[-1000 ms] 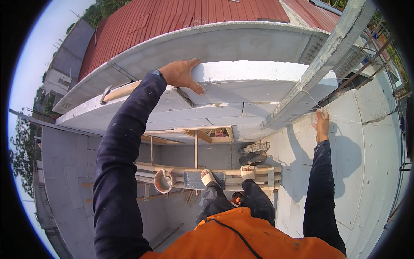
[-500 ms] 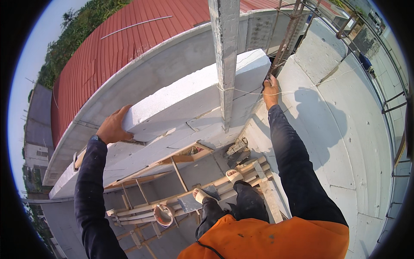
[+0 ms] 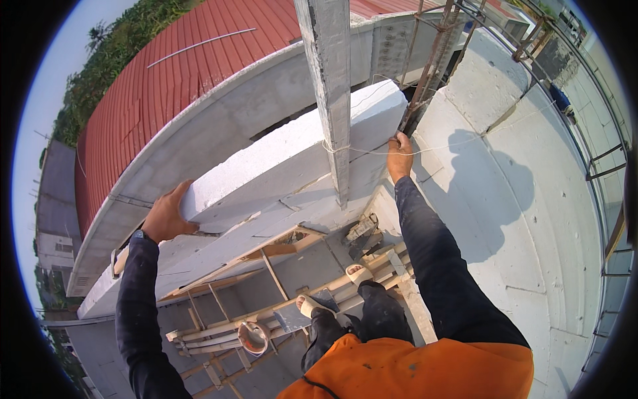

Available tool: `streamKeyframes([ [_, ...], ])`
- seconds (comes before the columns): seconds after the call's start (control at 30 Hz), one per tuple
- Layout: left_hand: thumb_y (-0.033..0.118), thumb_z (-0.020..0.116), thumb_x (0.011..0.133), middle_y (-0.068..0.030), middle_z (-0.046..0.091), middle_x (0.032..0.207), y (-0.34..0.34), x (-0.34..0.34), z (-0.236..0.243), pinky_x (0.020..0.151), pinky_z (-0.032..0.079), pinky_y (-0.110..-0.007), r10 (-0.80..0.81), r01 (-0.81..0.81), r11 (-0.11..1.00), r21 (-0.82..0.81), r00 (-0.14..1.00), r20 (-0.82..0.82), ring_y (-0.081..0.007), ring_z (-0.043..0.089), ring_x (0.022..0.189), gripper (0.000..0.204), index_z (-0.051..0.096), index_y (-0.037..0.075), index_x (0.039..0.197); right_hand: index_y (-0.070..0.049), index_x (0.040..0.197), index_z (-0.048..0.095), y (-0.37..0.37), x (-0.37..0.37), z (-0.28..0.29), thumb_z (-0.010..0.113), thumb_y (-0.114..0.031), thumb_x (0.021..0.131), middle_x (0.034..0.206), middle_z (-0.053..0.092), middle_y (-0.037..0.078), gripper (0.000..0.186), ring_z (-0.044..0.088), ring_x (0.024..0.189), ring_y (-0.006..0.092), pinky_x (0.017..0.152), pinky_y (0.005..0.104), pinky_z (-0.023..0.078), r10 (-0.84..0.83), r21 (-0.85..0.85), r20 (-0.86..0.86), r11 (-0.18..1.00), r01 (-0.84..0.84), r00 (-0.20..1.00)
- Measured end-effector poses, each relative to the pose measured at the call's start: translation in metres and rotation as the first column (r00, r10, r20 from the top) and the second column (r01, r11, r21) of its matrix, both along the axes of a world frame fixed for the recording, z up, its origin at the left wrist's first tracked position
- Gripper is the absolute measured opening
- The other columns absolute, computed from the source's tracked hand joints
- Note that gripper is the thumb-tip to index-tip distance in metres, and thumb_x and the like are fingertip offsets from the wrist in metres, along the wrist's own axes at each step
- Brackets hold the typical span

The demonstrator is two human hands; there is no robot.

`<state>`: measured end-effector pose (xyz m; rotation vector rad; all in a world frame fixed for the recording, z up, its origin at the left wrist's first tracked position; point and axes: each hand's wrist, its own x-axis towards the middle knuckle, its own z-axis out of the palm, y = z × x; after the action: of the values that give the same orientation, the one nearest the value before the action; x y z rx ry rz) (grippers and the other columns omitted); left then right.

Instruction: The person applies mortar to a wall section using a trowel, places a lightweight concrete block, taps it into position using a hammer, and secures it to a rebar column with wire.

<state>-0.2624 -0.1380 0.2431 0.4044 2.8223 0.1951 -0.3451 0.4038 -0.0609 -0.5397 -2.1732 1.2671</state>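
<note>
Probably, the chief risk is a slip of the long white masonry block (image 3: 266, 174), which lies along the top of the pale block wall (image 3: 286, 216), behind the spattered grey metal post (image 3: 325, 80). The left hand (image 3: 166, 216) has its grip spread around the block's left end; the right hand (image 3: 400, 158) is part-curled beside the other end, and whether it bears on it I cannot tell. Uneven pushing could tip the block or snag the thin white string (image 3: 375, 153). No brand, label or lettering is legible.
</note>
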Motion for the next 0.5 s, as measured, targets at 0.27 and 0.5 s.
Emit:
streamKeyframes([
  [0.27, 0.025, 0.095, 0.059, -0.0292, 0.069, 0.127, -0.002, 0.006, 0.002, 0.103, 0.054, -0.045, 0.081, -0.079, 0.995, -0.056, 0.996, 0.042, -0.0450, 0.069, 0.118, 0.109, 0.046, 0.004, 0.153, -0.003, 0.125, 0.071, -0.008, -0.004, 0.030, 0.058, -0.021, 0.095, 0.117, 0.073, 0.028, 0.038, 0.068, 0.115, 0.0465, 0.099, 0.0478, 0.051, 0.020, -0.090, 0.088, 0.996, -0.012, 0.996],
  [0.5, 0.072, 0.079, 0.077, -0.0357, 0.062, 0.140, -0.024, -0.023, -0.002, 0.113, 0.047, -0.045, 0.161, -0.177, 0.981, 0.077, 0.969, 0.186, -0.0465, 0.063, 0.129, 0.111, 0.056, -0.012, 0.145, 0.001, 0.130, 0.070, 0.021, -0.005, 0.010, 0.056, -0.018, 0.100, 0.119, 0.075, 0.020, 0.038, 0.068, 0.110, 0.0323, 0.099, 0.0370, 0.049, 0.168, -0.085, 0.043, 0.983, -0.163, 0.985],
])
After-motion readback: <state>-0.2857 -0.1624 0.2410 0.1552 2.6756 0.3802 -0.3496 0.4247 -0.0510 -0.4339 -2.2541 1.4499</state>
